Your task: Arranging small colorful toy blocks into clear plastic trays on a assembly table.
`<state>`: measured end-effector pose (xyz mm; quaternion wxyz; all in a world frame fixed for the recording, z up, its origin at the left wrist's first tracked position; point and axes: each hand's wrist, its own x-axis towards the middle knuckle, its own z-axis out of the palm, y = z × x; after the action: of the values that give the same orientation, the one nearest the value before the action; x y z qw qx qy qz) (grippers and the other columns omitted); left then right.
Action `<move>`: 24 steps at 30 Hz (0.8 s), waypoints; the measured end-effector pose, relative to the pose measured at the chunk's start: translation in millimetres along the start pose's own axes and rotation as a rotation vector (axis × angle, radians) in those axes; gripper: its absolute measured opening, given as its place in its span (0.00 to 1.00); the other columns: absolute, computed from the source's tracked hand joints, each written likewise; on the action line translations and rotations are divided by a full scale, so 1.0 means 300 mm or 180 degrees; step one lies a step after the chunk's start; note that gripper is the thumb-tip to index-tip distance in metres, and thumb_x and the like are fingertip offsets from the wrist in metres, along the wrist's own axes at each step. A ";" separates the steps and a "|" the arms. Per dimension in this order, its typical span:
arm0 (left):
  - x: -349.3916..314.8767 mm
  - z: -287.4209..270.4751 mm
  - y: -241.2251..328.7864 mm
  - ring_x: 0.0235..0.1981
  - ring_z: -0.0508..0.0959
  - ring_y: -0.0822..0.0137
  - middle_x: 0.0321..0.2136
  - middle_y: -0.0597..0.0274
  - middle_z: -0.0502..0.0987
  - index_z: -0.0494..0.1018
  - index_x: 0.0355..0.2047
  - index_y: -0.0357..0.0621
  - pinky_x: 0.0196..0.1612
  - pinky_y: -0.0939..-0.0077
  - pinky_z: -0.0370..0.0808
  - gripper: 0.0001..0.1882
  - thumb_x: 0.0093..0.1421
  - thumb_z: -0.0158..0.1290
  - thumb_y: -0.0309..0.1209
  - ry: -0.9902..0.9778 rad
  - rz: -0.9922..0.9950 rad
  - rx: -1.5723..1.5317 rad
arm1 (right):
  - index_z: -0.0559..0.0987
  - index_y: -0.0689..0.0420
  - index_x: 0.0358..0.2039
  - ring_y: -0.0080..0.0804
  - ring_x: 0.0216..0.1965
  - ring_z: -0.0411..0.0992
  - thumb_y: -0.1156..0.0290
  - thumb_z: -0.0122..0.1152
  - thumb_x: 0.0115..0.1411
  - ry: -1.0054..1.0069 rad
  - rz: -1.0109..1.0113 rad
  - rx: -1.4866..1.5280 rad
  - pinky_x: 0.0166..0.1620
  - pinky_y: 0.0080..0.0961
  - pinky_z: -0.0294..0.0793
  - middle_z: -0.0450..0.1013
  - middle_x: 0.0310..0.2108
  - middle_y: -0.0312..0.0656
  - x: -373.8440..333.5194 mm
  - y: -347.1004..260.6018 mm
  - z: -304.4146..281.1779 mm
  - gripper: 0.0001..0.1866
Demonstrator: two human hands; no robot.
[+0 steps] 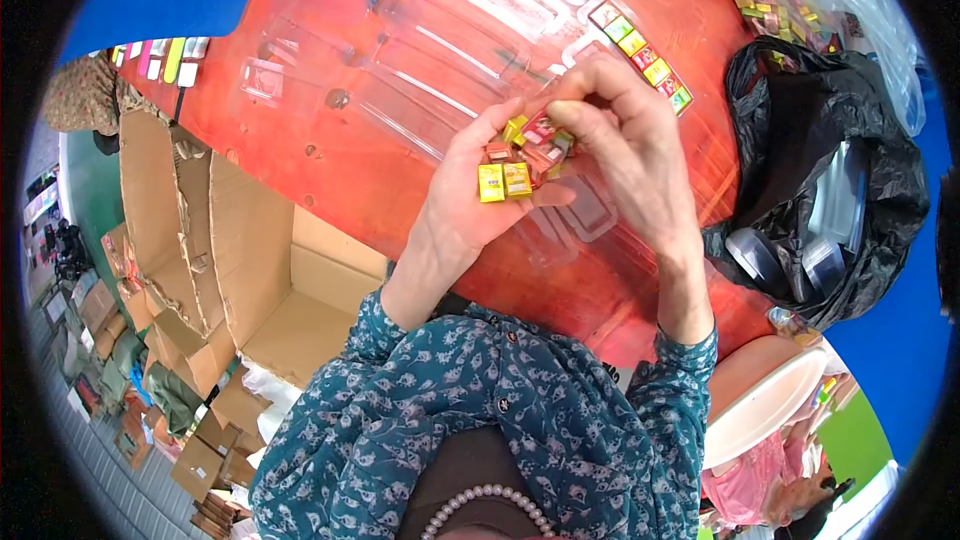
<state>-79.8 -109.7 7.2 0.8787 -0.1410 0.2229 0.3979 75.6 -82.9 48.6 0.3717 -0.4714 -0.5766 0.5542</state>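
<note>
My left hand (pixel 455 200), palm up and cupped, holds several small yellow and red boxes (pixel 491 183) over the red table (pixel 300 120). Above that palm, the thumb and fingers of my right hand (pixel 640 155) are pinched on a small red box (pixel 539 128). A row of similar little boxes (pixel 655 71) lies beyond my right hand, set in a clear plastic tray. More clear moulded plastic trays (pixel 500 0) are spread across the far part of the table. Another clear tray (pixel 580 215) lies partly under my hands.
On the right, a black plastic bag (pixel 780 120) holds clear plastic pieces, with a heap of small boxes (pixel 785 15) behind it. An open cardboard box (pixel 265 270) stands left, below the table edge. A person in pink (pixel 750 475) is at the lower right, near a pale basin (pixel 765 390).
</note>
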 end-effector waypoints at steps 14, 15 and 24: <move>-0.020 0.004 0.009 0.25 0.76 0.66 0.28 0.59 0.76 0.71 0.37 0.41 0.15 0.84 0.64 0.09 0.58 0.51 0.31 0.0252 0.0115 0.0461 | 0.77 0.61 0.27 0.39 0.31 0.68 0.78 0.64 0.41 0.1041 -0.1386 -0.1913 0.33 0.29 0.70 0.71 0.30 0.42 -0.047 0.025 0.040 0.10; -0.019 0.004 0.009 0.25 0.76 0.66 0.28 0.59 0.76 0.71 0.37 0.41 0.15 0.84 0.64 0.09 0.58 0.51 0.31 0.0252 0.0111 0.0458 | 0.78 0.60 0.29 0.40 0.31 0.68 0.78 0.66 0.38 0.1099 -0.1364 -0.1947 0.35 0.31 0.70 0.70 0.30 0.42 -0.057 0.011 0.054 0.13; -0.024 0.038 -0.016 0.25 0.75 0.67 0.30 0.55 0.76 0.72 0.36 0.40 0.15 0.85 0.64 0.08 0.58 0.51 0.31 0.0317 0.0021 0.0648 | 0.79 0.65 0.34 0.23 0.32 0.71 0.82 0.58 0.52 0.0851 -0.0189 -0.0579 0.37 0.17 0.70 0.73 0.33 0.39 -0.065 0.029 -0.013 0.08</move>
<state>-77.1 -112.6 20.9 0.8750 -0.0699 0.3060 0.3685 85.9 -101.1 42.2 0.4171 -0.5555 -0.5835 0.4207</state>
